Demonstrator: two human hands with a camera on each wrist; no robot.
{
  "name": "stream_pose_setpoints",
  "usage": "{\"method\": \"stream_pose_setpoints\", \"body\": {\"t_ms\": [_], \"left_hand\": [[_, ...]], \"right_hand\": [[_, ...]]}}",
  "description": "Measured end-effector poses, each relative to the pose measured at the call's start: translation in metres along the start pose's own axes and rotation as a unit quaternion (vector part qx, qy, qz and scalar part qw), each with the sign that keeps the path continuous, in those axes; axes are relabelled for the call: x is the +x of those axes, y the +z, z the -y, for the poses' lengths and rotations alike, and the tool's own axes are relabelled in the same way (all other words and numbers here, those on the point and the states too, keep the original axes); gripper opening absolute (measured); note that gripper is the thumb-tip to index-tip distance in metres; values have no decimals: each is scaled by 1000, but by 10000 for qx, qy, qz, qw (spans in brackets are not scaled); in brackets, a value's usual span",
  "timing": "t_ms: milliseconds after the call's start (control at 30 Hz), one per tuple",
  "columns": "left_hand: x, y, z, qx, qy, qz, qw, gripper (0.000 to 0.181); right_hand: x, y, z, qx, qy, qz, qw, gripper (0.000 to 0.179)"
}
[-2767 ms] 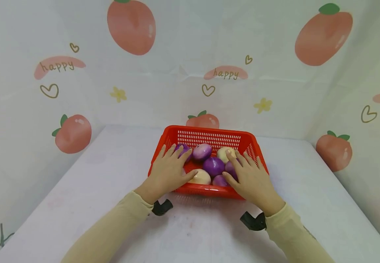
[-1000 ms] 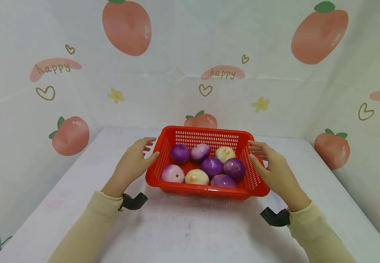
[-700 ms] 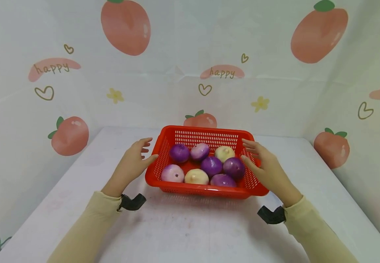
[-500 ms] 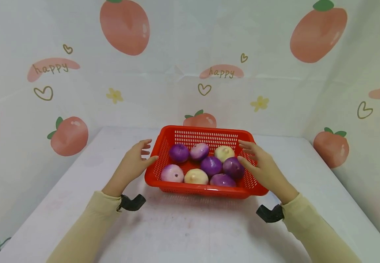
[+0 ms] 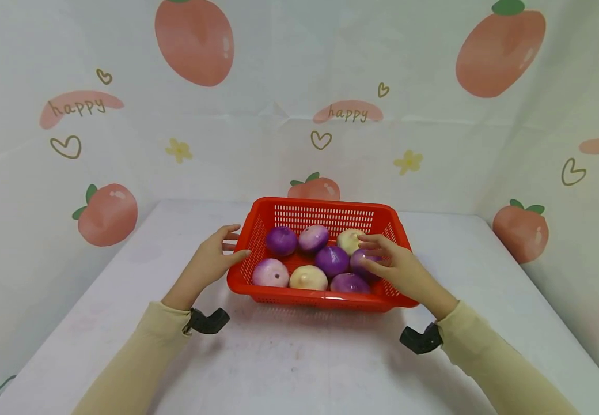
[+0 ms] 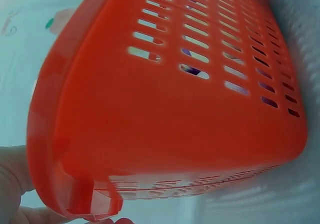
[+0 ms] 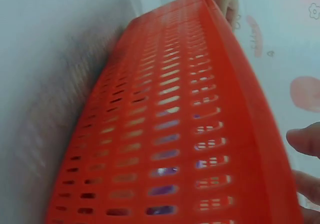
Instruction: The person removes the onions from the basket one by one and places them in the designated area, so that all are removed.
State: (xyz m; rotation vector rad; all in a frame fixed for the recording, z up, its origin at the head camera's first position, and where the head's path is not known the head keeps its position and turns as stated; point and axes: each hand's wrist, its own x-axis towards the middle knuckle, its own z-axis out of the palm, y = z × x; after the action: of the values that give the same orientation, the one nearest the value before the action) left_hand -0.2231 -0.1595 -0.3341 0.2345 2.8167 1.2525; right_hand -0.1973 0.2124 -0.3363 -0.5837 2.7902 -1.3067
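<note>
Seeing a relaxed, loose-fingered left hand (image 5: 208, 260) at the left rim of a red rectangular slotted plastic basket (image 5: 325, 297) on a flat white table (image 5: 279, 366); can't tell if touching. Also spotting an empty, pretty slack right hand (image 5: 402, 268) above glossy round purple onions (image 5: 333, 261) and cream-white onions (image 5: 308, 278) inside.

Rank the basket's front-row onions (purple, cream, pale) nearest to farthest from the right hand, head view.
1. Front purple onion: right end of the row, nearest the right hand.
2. Front cream onion: middle.
3. Front pale onion: left end, farthest.
</note>
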Motion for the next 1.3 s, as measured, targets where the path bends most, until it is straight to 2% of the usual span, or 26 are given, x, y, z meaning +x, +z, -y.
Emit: {"method": "stream_pose_setpoints", "body": {"t_ms": [267, 533, 767, 1000, 1300], "left_hand": [[2, 0, 1, -144, -311, 147, 9993, 67], [4, 1, 6, -279, -297, 203, 9990, 68], [6, 2, 10, -409, -402, 245, 9981, 68], [6, 3, 11, -567, -406, 308, 9971, 66], [10, 3, 16, -587, -458, 337, 9967, 68]], "right_hand": [[1, 8, -4, 76, 168, 374, 9991, 47], [6, 13, -4, -156, 533, 647, 9964, 48], [8, 14, -4, -291, 565, 920, 9937, 45], [10, 14, -3, -415, 794, 1162, 9892, 45], [12, 15, -3, -853, 873, 1346, 9834, 46]]}}
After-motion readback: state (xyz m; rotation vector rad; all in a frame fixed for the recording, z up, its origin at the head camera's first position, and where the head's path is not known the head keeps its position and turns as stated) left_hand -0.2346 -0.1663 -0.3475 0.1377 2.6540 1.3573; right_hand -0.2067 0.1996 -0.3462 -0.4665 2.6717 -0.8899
